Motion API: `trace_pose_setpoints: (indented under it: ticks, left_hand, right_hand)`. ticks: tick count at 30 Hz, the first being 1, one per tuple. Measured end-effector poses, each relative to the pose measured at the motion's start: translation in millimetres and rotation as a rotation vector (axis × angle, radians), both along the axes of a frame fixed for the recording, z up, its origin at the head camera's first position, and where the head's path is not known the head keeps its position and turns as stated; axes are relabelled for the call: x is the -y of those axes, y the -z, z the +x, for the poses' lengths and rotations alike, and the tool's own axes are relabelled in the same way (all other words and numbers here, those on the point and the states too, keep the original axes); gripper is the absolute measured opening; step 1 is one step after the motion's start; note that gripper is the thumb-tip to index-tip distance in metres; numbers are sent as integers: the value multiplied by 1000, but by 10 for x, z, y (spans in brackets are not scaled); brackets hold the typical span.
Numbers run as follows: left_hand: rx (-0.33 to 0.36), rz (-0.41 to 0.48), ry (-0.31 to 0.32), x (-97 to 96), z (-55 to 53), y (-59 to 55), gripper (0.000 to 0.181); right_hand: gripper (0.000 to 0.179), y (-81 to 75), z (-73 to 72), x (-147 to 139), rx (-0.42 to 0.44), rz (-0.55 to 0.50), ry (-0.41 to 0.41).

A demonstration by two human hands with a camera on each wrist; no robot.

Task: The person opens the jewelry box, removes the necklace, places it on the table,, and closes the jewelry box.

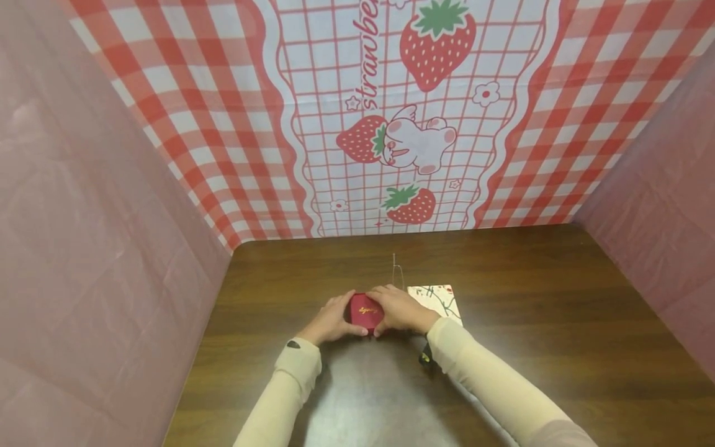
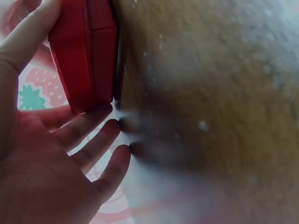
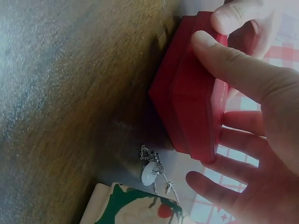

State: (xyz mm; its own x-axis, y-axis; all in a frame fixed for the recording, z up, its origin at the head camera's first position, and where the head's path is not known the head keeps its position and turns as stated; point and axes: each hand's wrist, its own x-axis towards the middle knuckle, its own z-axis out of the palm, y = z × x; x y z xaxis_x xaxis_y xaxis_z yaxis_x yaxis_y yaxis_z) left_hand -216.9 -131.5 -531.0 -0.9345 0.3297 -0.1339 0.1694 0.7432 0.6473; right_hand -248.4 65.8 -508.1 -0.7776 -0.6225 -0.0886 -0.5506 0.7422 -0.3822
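A small red jewelry box [image 1: 366, 310] with gold lettering on its lid sits on the table, lid down on its base. My left hand [image 1: 334, 320] holds it from the left, thumb at the near edge and fingers along the side and far edge. From the other side my right hand [image 1: 399, 308] grips it, its thumb on the near face in the right wrist view, close to the left thumb. Beyond the right fingers lies a silver chain necklace [image 1: 398, 273], with a pale oval pendant [image 3: 149, 173] near the box's corner.
A cream box [image 1: 447, 300] with a branch and red berry print lies just right of my right hand, partly behind the wrist. The brown wooden table [image 1: 530, 279] meets a strawberry-print cloth [image 1: 413, 155] at the back and pink cloth walls [image 1: 106, 217] at both sides.
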Motion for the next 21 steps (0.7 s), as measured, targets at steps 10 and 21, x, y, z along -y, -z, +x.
trace_pose_setpoints:
  ticks: [10, 21]
  left_hand:
    - [13, 18, -15, 5, -11, -12, 99]
    - [-22, 31, -10, 21, -20, -9, 99]
  right_hand:
    - [93, 8, 6, -6, 3, 9, -2]
    - [95, 15, -8, -44, 19, -34, -10]
